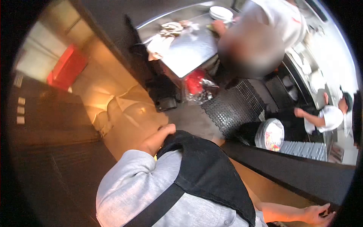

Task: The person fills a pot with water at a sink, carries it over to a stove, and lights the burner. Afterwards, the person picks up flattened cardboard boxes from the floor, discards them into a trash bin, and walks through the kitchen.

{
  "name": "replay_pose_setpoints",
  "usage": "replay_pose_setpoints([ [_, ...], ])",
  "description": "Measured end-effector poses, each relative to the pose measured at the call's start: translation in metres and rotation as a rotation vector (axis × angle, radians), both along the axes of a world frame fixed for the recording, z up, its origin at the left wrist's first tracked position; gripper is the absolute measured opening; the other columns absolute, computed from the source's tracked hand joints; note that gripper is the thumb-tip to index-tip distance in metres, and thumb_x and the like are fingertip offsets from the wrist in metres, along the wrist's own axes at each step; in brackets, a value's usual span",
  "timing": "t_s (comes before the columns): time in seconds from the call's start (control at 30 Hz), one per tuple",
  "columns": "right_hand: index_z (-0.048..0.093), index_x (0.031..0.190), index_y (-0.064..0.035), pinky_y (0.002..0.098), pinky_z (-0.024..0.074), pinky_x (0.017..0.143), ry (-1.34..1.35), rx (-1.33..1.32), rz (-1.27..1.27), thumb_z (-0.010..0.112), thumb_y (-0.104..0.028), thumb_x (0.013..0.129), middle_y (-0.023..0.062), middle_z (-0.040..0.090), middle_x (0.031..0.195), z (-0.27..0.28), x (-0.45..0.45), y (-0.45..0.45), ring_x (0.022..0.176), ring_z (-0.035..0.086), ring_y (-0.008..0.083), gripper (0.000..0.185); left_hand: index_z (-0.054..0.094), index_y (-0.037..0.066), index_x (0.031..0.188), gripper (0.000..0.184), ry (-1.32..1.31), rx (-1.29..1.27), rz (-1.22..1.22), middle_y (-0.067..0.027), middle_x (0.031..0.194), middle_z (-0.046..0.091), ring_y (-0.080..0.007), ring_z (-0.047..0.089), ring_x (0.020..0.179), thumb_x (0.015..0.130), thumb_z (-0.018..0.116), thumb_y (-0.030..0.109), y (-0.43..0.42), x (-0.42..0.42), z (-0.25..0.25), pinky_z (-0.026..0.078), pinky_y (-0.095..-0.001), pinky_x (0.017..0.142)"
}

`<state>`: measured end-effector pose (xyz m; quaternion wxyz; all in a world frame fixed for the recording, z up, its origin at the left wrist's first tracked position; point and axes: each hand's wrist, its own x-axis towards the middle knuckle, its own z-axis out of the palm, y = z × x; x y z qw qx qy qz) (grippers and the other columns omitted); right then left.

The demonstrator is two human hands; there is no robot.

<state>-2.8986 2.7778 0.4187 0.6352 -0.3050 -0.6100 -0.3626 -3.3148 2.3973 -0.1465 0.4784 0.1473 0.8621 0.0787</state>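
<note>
Beside the top of my black apron (211, 170), my left hand (167, 129) is closed, its fingers curled in. Whatever it may hold is hidden. Far out at the lower right, my right hand (319, 215) has its fingers bent but apart, with a dark gap between them and nothing visible held. It is close to the end of a dark ledge (287, 178); contact cannot be made out.
Ahead, a person in a white shirt (280, 19) stands at a steel counter (193, 49) with white plates (221, 13) and cloths (160, 43). Another person (331, 118) works at right, near a lined bin (270, 135). A perforated black mat (234, 106) and a red-filled plastic bag (198, 86) lie low.
</note>
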Motion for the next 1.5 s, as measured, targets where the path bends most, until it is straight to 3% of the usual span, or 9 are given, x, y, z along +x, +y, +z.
replay_pose_setpoints([
  [0.07,0.026,0.14,-0.0009,0.0456,0.0322,0.103,0.191,-0.245,0.559,0.07,-0.05,0.075,0.017,0.03,0.144,-0.003,-0.078,-0.056,0.129,0.033,0.0285,0.093,0.066,-0.003,0.098,0.037,0.063,0.058,-0.012,-0.0237,0.107,0.061,-0.0365,0.06,0.101,0.076,0.057,0.025,-0.045,-0.008,-0.11,0.048,-0.0454,0.086],
  [0.27,0.055,0.117,-0.0003,0.033,0.0457,0.086,-0.084,-0.78,0.967,0.045,-0.017,0.093,0.0137,0.054,0.118,-0.066,-0.26,-0.117,0.103,0.056,0.0234,0.03,0.068,-0.003,0.085,0.038,-0.126,0.132,0.125,-0.025,0.093,0.064,-0.0361,0.064,0.08,0.079,0.057,0.033,-0.165,-0.069,-0.003,0.051,-0.0435,0.074],
  [0.37,0.056,0.116,-0.0003,0.0279,0.0459,0.081,-0.438,-1.062,1.235,0.051,0.003,0.086,0.0102,0.061,0.107,-0.09,-0.361,-0.189,0.094,0.059,0.0179,0.03,0.065,-0.005,0.074,0.038,0.444,0.461,0.08,-0.0244,0.077,0.063,-0.0334,0.062,0.058,0.081,0.057,0.031,-0.254,-0.09,-0.054,0.052,-0.0437,0.058],
  [0.5,0.058,0.112,0.0015,0.0258,0.0462,0.078,-0.823,-1.345,1.377,0.058,0.003,0.082,0.0079,0.062,0.099,-0.125,-0.431,-0.256,0.088,0.058,0.0139,0.031,0.063,-0.001,0.077,0.033,0.052,0.324,0.349,-0.0167,0.07,0.062,-0.0264,0.059,0.049,0.086,0.056,0.03,-0.355,-0.116,-0.088,0.05,-0.0382,0.047],
  [0.63,0.059,0.109,0.0023,0.0335,0.0488,0.079,-1.142,-1.439,1.296,0.065,-0.007,0.078,0.0185,0.063,0.102,-0.16,-0.491,-0.327,0.09,0.063,0.0271,0.032,0.06,0.003,0.097,0.029,-0.144,0.569,1.019,-0.0107,0.077,0.063,-0.0206,0.059,0.054,0.088,0.057,0.031,-0.381,-0.117,-0.021,0.05,-0.0342,0.047],
  [0.77,0.051,0.121,-0.0033,0.0408,0.0448,0.09,-1.773,-0.954,1.567,0.067,-0.026,0.079,0.0227,0.059,0.112,-0.247,-0.529,-0.374,0.105,0.056,0.0357,0.05,0.056,0.006,0.106,0.029,-0.322,0.845,1.109,-0.0077,0.084,0.063,-0.0173,0.061,0.063,0.088,0.06,0.029,-0.355,-0.121,0.019,0.052,-0.0313,0.052],
  [0.93,0.049,0.125,-0.0029,0.0412,0.0418,0.094,-2.175,-1.248,1.587,0.063,-0.034,0.083,0.0222,0.055,0.12,-0.264,-0.565,-0.442,0.112,0.051,0.0382,0.054,0.054,0.009,0.109,0.026,-0.397,1.017,1.013,-0.0036,0.092,0.061,-0.0141,0.061,0.076,0.091,0.056,0.028,-0.323,-0.19,0.14,0.053,-0.0282,0.064],
  [1.33,0.051,0.123,-0.0041,0.0407,0.0474,0.086,-2.018,-1.259,1.577,0.061,-0.029,0.085,0.0207,0.06,0.112,-0.271,-0.661,-0.459,0.103,0.059,0.0345,0.046,0.061,0.003,0.102,0.021,1.593,1.228,0.423,-0.0059,0.093,0.064,-0.0171,0.059,0.084,0.089,0.058,0.019,-0.436,-0.558,0.418,0.048,-0.0301,0.073],
  [1.5,0.052,0.121,-0.003,0.0444,0.0459,0.084,-2.081,-1.135,1.429,0.062,-0.031,0.083,0.0228,0.06,0.107,-0.306,-0.704,-0.464,0.1,0.057,0.0389,0.048,0.036,0.003,0.132,0.048,1.301,1.201,0.59,-0.0143,0.125,0.046,-0.0233,0.047,0.113,0.087,0.053,0.009,-0.457,-0.573,0.419,0.041,-0.0346,0.094],
])
